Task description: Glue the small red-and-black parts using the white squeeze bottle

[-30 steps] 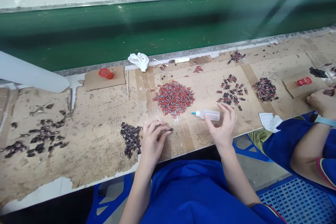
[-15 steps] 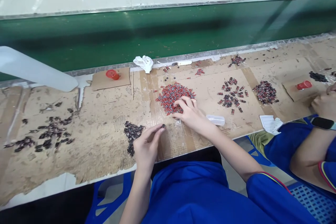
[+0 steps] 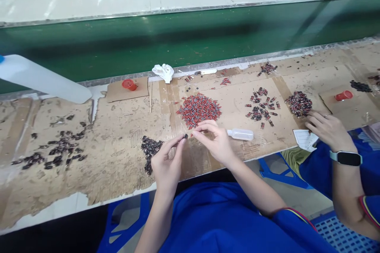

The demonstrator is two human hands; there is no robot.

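My left hand (image 3: 168,162) pinches a small black part (image 3: 185,136) between thumb and fingertips, just above the cardboard. Close to its right, my right hand (image 3: 214,141) is closed on a small red part (image 3: 191,134), whose tip points toward the black one; a narrow gap seems to lie between the two. Behind my right hand spreads a pile of small red-and-grey parts (image 3: 199,110). A heap of small dark parts (image 3: 150,151) lies by my left hand, partly covered by it. Near my right wrist rests a clear plastic bottle (image 3: 242,134).
Worn cardboard (image 3: 118,158) covers the bench. Dark pieces (image 3: 61,148) lie scattered at left, below a large white bottle (image 3: 44,81). Red cups (image 3: 129,84) and a crumpled tissue (image 3: 163,72) stand farther back. At right, a co-worker's hand (image 3: 331,130) touches near a pile of assembled parts (image 3: 299,104).
My right hand has come away from the red pile toward my left hand, bringing a red part. The co-worker's hand has moved left to the pile beside it.
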